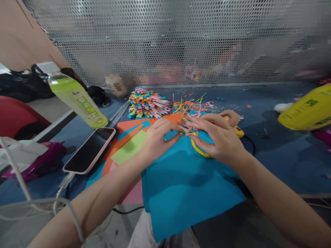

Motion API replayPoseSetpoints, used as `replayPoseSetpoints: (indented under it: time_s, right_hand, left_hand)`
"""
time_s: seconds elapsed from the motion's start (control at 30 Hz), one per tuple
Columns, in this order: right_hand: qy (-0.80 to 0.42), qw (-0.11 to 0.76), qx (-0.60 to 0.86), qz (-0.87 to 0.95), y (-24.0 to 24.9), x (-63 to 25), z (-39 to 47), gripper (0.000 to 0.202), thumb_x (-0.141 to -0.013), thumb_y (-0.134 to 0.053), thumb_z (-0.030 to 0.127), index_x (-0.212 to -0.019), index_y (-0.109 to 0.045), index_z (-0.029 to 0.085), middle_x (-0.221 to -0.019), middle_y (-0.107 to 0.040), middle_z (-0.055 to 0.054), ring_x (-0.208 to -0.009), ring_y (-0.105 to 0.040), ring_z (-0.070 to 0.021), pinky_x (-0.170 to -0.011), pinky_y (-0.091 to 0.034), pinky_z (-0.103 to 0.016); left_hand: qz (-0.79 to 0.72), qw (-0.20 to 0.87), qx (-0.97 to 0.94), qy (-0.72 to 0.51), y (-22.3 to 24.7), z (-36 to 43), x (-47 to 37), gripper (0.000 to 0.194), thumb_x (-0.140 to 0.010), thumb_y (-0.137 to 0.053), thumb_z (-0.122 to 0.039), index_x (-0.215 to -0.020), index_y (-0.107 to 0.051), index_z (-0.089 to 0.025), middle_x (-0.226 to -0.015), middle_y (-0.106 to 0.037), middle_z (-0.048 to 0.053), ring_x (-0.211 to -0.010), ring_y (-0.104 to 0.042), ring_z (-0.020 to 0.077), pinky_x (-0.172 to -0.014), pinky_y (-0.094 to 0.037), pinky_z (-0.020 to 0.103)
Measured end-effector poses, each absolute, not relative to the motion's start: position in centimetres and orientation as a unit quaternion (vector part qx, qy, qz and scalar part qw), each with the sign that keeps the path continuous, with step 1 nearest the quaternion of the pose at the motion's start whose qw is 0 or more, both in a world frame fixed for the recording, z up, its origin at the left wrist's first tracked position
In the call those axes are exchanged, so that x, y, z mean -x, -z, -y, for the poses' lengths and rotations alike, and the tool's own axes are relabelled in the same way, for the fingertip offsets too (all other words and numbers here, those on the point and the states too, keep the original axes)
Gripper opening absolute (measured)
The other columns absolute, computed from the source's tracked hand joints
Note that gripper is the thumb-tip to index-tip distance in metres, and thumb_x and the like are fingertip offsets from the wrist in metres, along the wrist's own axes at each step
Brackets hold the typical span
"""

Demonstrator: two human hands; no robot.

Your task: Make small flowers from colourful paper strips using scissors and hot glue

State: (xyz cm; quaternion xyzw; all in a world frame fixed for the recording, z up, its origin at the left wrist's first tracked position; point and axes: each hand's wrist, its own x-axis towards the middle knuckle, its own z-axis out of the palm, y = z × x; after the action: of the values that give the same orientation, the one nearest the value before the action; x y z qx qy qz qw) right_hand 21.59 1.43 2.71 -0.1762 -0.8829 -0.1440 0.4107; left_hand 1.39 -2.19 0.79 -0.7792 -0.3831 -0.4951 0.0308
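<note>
My left hand (159, 137) pinches small pink and green paper strips (184, 131) between thumb and forefinger. At the other end of these strips, the fingertips of my right hand (219, 136) are closed on them too. Yellow-handled scissors (200, 150) show beneath my right hand, one loop below the palm; whether that hand bears them or they lie on the paper cannot be told. Under both hands spreads a blue paper sheet (191, 186). A green paper piece (129, 147) and orange paper (110, 162) lie beside my left wrist.
A cone-like pile of curled paper strips (147, 103) stands behind my hands, with loose paper scraps (191, 106) beside it. On the left are a phone (90, 151) on a cable and a drink bottle (77, 96). A yellow bottle (307, 108) stands right; a perforated metal panel (165, 20) closes the back.
</note>
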Motion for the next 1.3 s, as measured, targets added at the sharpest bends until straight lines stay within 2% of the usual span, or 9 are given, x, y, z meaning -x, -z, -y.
replayPoseSetpoints:
  time_s: [0.1, 0.2, 0.4, 0.57, 0.73, 0.9, 1.1, 1.23, 1.3]
  right_hand:
    - [0.154, 0.41, 0.173, 0.882, -2.75, -21.79, -1.24, 0.063, -0.086, -0.056, 0.021, -0.141, -0.027, 0.034, -0.098, -0.069, 0.0, -0.097, -0.062, -0.0196, -0.085, -0.049, -0.034]
    - [0.161, 0.401, 0.171, 0.886, -2.84, -22.09, -1.02, 0.061, -0.087, -0.056, 0.02, -0.139, -0.03, 0.038, -0.099, -0.069, 0.003, -0.098, -0.063, -0.0175, -0.086, -0.049, -0.033]
    - [0.18, 0.387, 0.156, 0.891, -3.16, -22.33, -0.65, 0.052, -0.085, -0.058, 0.017, -0.131, -0.042, 0.035, -0.099, -0.07, 0.005, -0.099, -0.064, -0.0163, -0.087, -0.048, -0.034]
    - [0.206, 0.38, 0.135, 0.891, -3.1, -22.27, -0.68, 0.052, -0.083, -0.06, 0.014, -0.13, -0.044, 0.029, -0.1, -0.071, 0.005, -0.099, -0.064, -0.0152, -0.087, -0.049, -0.033]
    - [0.19, 0.37, 0.146, 0.898, -3.04, -22.42, -0.59, 0.051, -0.085, -0.057, 0.015, -0.13, -0.043, 0.034, -0.101, -0.071, 0.008, -0.099, -0.063, -0.0146, -0.088, -0.048, -0.033]
    - [0.128, 0.349, 0.176, 0.911, -2.94, -22.56, -0.47, 0.048, -0.088, -0.053, 0.018, -0.128, -0.044, 0.041, -0.098, -0.07, 0.01, -0.103, -0.062, -0.0144, -0.093, -0.046, -0.033]
    - [0.147, 0.334, 0.194, 0.911, -2.89, -22.63, -0.41, 0.047, -0.088, -0.054, 0.02, -0.127, -0.043, 0.044, -0.101, -0.07, 0.012, -0.102, -0.063, -0.0161, -0.091, -0.045, -0.036]
    - [0.246, 0.379, 0.156, 0.878, -3.12, -22.48, -0.63, 0.049, -0.085, -0.059, 0.02, -0.13, -0.043, 0.032, -0.102, -0.071, 0.005, -0.098, -0.064, -0.0173, -0.087, -0.044, -0.037]
    - [0.252, 0.405, 0.158, 0.864, -3.2, -22.35, -0.87, 0.053, -0.083, -0.061, 0.021, -0.133, -0.042, 0.028, -0.099, -0.071, 0.001, -0.097, -0.064, -0.0185, -0.085, -0.046, -0.036]
  left_hand:
    - [0.317, 0.137, 0.818, 0.459, -0.79, 2.2, -0.79, 0.013, -0.079, -0.064, -0.014, -0.09, -0.06, -0.019, -0.085, -0.069, 0.002, -0.081, -0.062, 0.013, -0.081, -0.05, 0.03]
    - [0.296, 0.183, 0.817, 0.46, -0.76, 2.17, -0.47, 0.017, -0.078, -0.065, -0.013, -0.092, -0.059, -0.021, -0.087, -0.069, 0.001, -0.082, -0.061, 0.013, -0.083, -0.05, 0.031]
    - [0.299, 0.192, 0.808, 0.47, -0.76, 2.2, -0.57, 0.016, -0.079, -0.064, -0.015, -0.092, -0.06, -0.023, -0.087, -0.069, 0.0, -0.082, -0.061, 0.0136, -0.082, -0.05, 0.031]
    - [0.31, 0.18, 0.807, 0.47, -0.55, 2.2, -0.46, 0.014, -0.08, -0.063, -0.018, -0.092, -0.062, -0.025, -0.087, -0.069, 0.0, -0.082, -0.062, 0.0142, -0.083, -0.05, 0.032]
    - [0.315, 0.14, 0.807, 0.48, -0.43, 2.2, -0.31, 0.015, -0.079, -0.065, -0.019, -0.092, -0.063, -0.025, -0.088, -0.07, 0.0, -0.085, -0.062, 0.0144, -0.085, -0.048, 0.032]
    - [0.322, 0.178, 0.805, 0.466, -0.61, 2.27, -0.4, 0.014, -0.078, -0.065, -0.018, -0.091, -0.063, -0.024, -0.086, -0.07, 0.001, -0.084, -0.062, 0.0155, -0.082, -0.05, 0.033]
    - [0.308, 0.17, 0.807, 0.474, -0.73, 2.27, -0.47, 0.015, -0.078, -0.065, -0.017, -0.091, -0.063, -0.024, -0.087, -0.07, 0.001, -0.084, -0.062, 0.0151, -0.082, -0.049, 0.032]
    - [0.317, 0.15, 0.802, 0.484, -0.86, 2.34, -0.71, 0.013, -0.078, -0.065, -0.016, -0.088, -0.063, -0.023, -0.085, -0.07, 0.001, -0.082, -0.062, 0.0144, -0.083, -0.049, 0.032]
    - [0.343, 0.116, 0.794, 0.488, -0.99, 2.37, -0.94, 0.008, -0.079, -0.064, -0.019, -0.085, -0.063, -0.022, -0.083, -0.07, 0.001, -0.082, -0.062, 0.0147, -0.082, -0.049, 0.033]
